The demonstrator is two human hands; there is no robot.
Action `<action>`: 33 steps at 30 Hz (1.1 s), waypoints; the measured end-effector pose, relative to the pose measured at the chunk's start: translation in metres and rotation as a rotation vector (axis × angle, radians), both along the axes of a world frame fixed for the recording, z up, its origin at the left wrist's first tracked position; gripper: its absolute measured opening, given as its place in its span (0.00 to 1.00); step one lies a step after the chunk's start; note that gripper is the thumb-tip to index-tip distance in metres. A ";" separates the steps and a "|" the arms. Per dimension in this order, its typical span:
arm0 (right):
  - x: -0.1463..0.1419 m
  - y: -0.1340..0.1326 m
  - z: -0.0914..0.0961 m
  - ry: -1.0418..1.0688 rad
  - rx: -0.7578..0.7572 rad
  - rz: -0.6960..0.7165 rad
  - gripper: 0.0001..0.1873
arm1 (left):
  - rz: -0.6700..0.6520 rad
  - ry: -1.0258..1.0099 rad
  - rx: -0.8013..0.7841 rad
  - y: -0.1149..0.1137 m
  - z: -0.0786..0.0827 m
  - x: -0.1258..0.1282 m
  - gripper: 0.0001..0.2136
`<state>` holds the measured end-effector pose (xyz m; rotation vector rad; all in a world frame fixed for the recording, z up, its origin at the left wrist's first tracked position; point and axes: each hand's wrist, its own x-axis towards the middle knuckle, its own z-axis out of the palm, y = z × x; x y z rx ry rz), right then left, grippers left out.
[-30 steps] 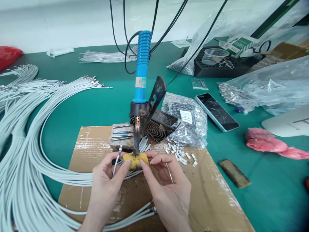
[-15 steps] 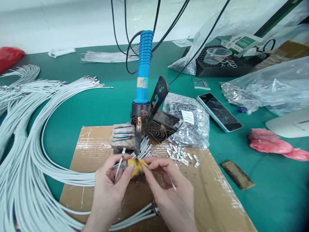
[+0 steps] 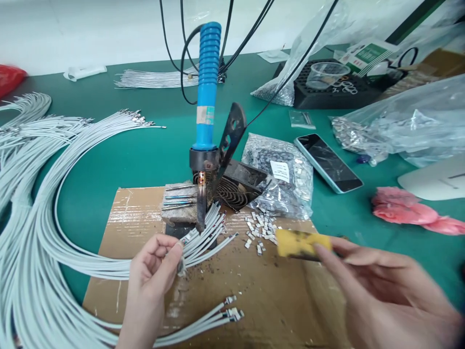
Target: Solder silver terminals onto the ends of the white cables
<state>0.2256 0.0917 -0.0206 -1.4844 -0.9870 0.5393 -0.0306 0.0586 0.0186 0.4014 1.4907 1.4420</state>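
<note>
On the right, my right hand (image 3: 385, 286) grips a yellow sponge (image 3: 303, 243) with dark scorched marks, held over the cardboard. My left hand (image 3: 154, 271) is closed, thumb against forefinger, beside the tips of a bundle of white cables (image 3: 209, 237); what lies between the fingers is hard to make out. Upright above those cables stands a blue-handled soldering iron (image 3: 208, 87) in a black holder, its tip (image 3: 201, 213) pointing down. Small white connectors (image 3: 259, 225) lie scattered between my hands. Several cables with connectors on their ends (image 3: 218, 317) rest in front.
Thick bundles of white cable (image 3: 39, 232) fill the left side. Cardboard (image 3: 276, 300) covers the work area. Behind it are a small fan (image 3: 236, 189), a bag of parts (image 3: 286, 194) and a phone (image 3: 329, 162). A pink cloth (image 3: 410, 211) lies right.
My right hand has pulled the yellow sponge away from the iron's tip, out to the right. My left hand has let go of the sponge and stays near the cables. The view has shifted slightly.
</note>
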 end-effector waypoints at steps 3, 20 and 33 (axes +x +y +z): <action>-0.069 -0.002 0.015 0.195 -0.007 0.270 0.10 | 0.071 -0.040 0.015 0.000 0.005 -0.007 0.15; -0.124 -0.011 0.022 0.443 -0.201 0.542 0.14 | 0.108 -0.019 0.024 -0.008 0.010 -0.028 0.13; -0.121 -0.007 0.024 0.449 -0.250 0.569 0.13 | 0.091 -0.003 0.010 -0.010 0.008 -0.029 0.13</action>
